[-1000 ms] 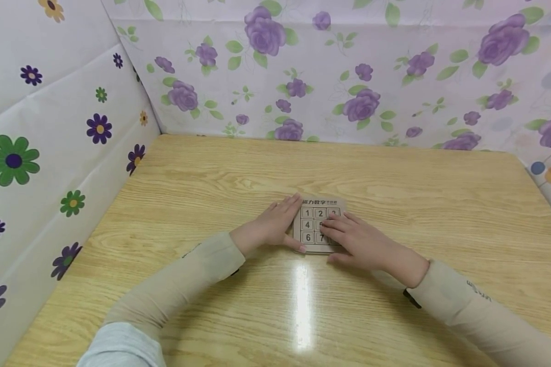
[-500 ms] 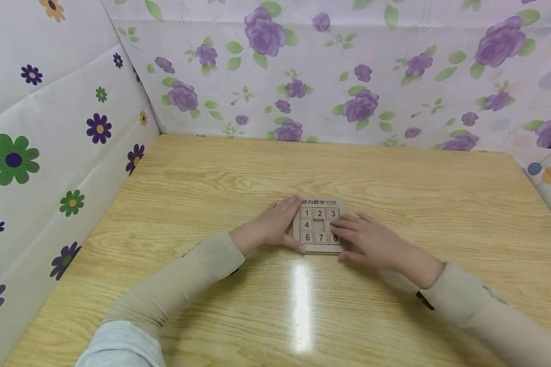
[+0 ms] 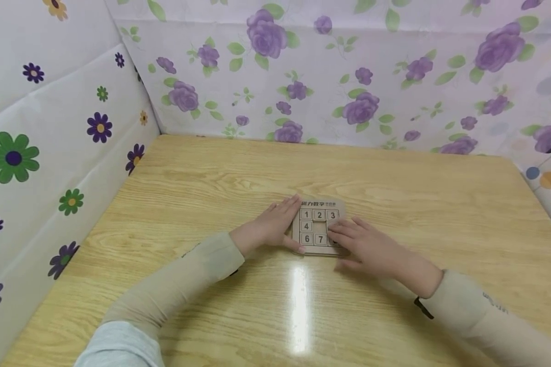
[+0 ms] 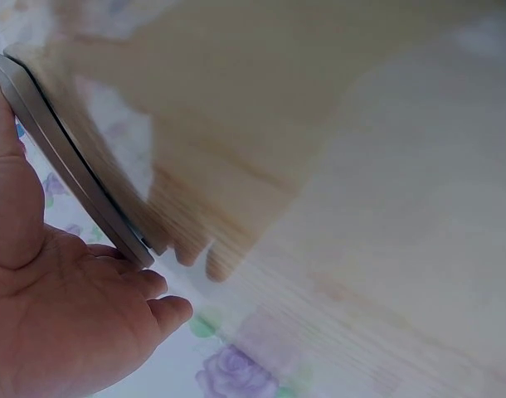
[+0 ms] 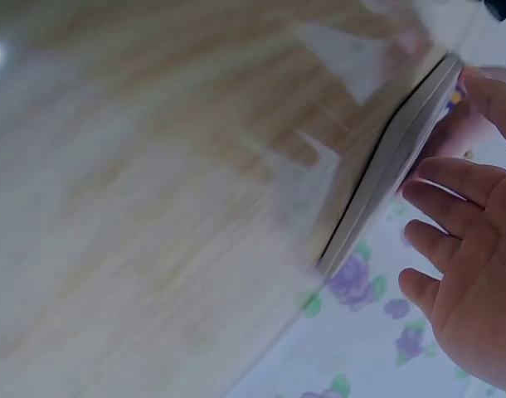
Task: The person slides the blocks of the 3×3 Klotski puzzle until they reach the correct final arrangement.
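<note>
Number board (image 3: 320, 228): flat on the worktop (image 3: 211, 178); likely light and stiff; best held by the rim.
Tiles (image 3: 320, 239): likely smooth; best slid gently with 1 fingertip.
Left hand (image 3: 272, 226): fingers wide, along the left edge.
Right hand (image 3: 371, 250): fingers loose, over the right side.

The head view looked down across the bench (image 3: 239, 173); both low, close wrist views shared the number board (image 4: 77, 170).

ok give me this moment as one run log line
number puzzle: on table, centre slot vacant | left hand: touching puzzle's left side | right hand: partly covering puzzle's right side
</note>
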The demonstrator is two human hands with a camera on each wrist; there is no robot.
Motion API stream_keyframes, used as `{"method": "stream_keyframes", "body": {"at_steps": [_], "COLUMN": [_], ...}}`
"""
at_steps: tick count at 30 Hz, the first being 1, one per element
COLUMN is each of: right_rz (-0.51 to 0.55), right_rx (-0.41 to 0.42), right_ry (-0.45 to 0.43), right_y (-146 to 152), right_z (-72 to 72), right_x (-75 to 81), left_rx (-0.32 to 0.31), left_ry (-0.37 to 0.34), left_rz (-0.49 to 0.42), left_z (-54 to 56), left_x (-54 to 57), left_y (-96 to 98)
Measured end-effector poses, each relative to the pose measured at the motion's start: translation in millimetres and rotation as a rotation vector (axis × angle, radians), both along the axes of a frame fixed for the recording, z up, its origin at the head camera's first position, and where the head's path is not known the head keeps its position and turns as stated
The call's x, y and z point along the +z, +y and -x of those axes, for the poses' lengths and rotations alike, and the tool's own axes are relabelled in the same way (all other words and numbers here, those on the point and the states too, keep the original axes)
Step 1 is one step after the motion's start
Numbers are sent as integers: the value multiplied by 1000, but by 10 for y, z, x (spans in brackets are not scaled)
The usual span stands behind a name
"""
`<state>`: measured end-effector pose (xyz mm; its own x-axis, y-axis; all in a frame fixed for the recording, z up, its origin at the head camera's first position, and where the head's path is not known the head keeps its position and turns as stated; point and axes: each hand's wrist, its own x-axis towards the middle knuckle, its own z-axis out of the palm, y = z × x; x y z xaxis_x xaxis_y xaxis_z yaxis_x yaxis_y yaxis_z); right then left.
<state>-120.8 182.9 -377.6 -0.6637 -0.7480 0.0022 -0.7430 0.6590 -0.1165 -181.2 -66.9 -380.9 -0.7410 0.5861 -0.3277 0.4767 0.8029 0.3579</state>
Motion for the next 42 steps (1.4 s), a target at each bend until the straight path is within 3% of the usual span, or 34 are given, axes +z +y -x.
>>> {"method": "stream_keyframes", "body": {"at_steps": [6, 15, 27, 42], "right_rz": [-8, -25, -8, 24], "right_rx": [63, 75, -50, 1], "right_ry": [-16, 12, 10, -71], "right_y": [-101, -167, 25, -151], "right_z": [-106, -179, -96, 2], "right_x": [10, 48, -12, -25], "left_rx": [-2, 1, 4, 4], "left_ry": [4, 7, 4, 5], "left_rz": [-5, -8, 3, 16], "left_z": [-5, 8, 4, 11], "left_x": [-12, -27, -37, -45], "left_y": [-2, -6, -1, 2]}}
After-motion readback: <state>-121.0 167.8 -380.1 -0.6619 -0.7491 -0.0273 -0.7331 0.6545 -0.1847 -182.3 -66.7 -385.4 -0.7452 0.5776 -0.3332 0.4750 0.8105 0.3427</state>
